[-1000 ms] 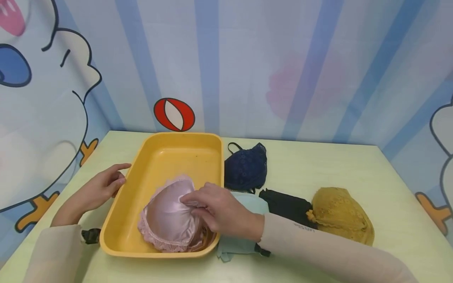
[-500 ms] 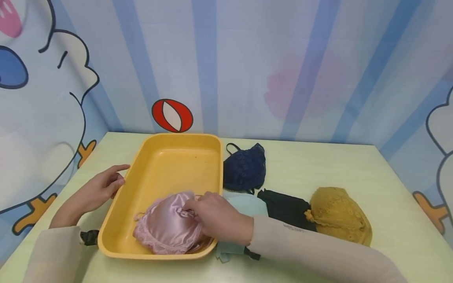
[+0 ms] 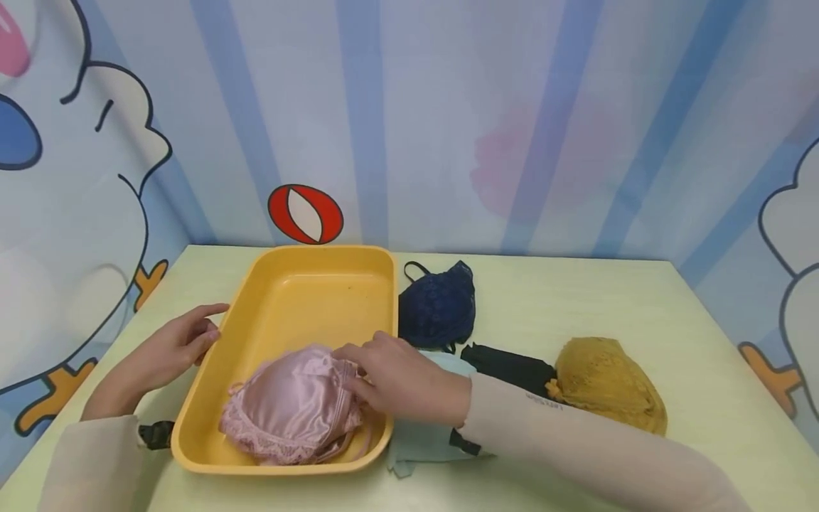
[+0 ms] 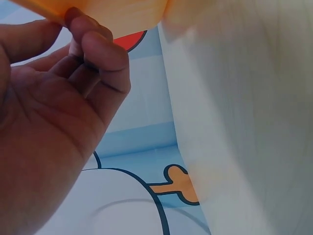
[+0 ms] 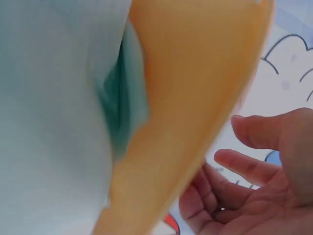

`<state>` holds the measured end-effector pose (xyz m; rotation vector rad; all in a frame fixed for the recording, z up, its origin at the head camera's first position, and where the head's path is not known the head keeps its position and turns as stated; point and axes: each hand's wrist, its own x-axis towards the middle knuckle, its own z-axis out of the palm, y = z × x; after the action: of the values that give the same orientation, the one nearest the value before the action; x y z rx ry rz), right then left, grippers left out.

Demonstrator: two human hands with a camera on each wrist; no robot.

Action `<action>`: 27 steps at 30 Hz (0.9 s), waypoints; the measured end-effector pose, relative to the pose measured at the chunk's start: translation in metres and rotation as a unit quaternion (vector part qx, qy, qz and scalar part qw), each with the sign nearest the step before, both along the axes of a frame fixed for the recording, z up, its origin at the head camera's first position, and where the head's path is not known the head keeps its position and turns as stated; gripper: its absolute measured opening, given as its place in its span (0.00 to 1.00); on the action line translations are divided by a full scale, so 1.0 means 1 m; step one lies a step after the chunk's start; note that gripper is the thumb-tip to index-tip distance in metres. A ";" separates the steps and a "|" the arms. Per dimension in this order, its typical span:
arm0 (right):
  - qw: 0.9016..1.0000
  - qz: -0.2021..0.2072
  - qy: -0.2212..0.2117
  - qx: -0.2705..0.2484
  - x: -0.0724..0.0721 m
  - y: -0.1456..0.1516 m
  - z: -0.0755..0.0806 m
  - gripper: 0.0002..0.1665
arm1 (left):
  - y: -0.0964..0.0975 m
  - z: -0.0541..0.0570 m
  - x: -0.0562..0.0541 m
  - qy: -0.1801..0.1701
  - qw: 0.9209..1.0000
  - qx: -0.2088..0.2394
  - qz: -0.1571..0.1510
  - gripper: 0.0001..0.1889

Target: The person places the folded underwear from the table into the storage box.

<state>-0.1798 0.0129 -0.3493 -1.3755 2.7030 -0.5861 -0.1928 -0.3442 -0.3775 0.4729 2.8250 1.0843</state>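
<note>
Beige cloth: left sleeve (image 3: 89,462), ending in the left hand (image 3: 179,345), which lies at the left rim of the yellow tray (image 3: 313,295), forefinger outstretched; whether it grips that rim or only touches it, the views leave unsettled. Tray: one, rounded corners, raised walls, standing on the pale surface (image 3: 569,299). Pink satin bra (image 3: 288,405): one, lace-trimmed, lying in the near part of the tray, dome uppermost, lace edge toward the near left corner. Right hand (image 3: 403,377): over the tray's right wall, fingertips at the bra's upper right edge, thumb and forefinger spread, nothing visibly pinched between them. Handling note, by judgement: the step in hand appears to be settling the bra in the tray; light fingertips suit slippery satin, easing it by the edge rather than pushing on the dome, which might dent, with lace laid flat, any loose strap tucked beneath, and the left hand steadying the tray. Navy lace bra (image 3: 441,306): just beside the tray's right wall, partly hidden by it, one strap looped upward. Pale green garment (image 3: 416,444): beside the tray, partly covered by the right arm. Black garment (image 3: 505,364): flat, partly behind the right sleeve (image 3: 569,430). Mustard bra (image 3: 608,384): rightmost, dome uppermost.
</note>
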 end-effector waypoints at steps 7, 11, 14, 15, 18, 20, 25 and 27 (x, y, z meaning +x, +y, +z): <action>0.998 -0.033 0.032 -0.045 -0.021 0.030 0.014 0.16 | -0.003 0.000 0.005 -0.003 1.000 -0.009 0.001 0.25; 0.994 -0.035 0.065 -0.080 -0.042 0.053 0.017 0.13 | -0.003 0.001 0.006 0.004 1.000 -0.017 0.001 0.24; 0.993 -0.051 0.064 -0.088 -0.060 0.072 0.021 0.13 | -0.001 0.002 0.007 0.009 1.000 -0.021 0.002 0.24; 0.993 -0.060 0.058 -0.088 -0.066 0.079 0.023 0.14 | -0.001 0.003 0.007 0.010 1.000 -0.021 0.003 0.24; 0.991 -0.093 0.031 -0.088 -0.082 0.098 0.025 0.14 | 0.001 0.003 0.007 0.009 1.000 -0.022 0.005 0.24; 0.990 -0.111 0.013 -0.087 -0.091 0.110 0.023 0.14 | 0.001 0.004 0.006 0.007 1.000 -0.024 0.007 0.24; 0.986 -0.144 -0.025 -0.076 -0.110 0.134 0.014 0.15 | 0.001 0.004 0.005 0.001 1.000 -0.027 0.010 0.25; 0.985 -0.154 -0.036 -0.070 -0.115 0.139 0.010 0.16 | 0.001 0.003 0.004 -0.002 1.000 -0.026 0.009 0.25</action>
<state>-0.2946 0.1522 -0.3396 -0.9411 2.8820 -0.8435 -0.1884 -0.3433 -0.3743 0.4404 2.8522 1.0114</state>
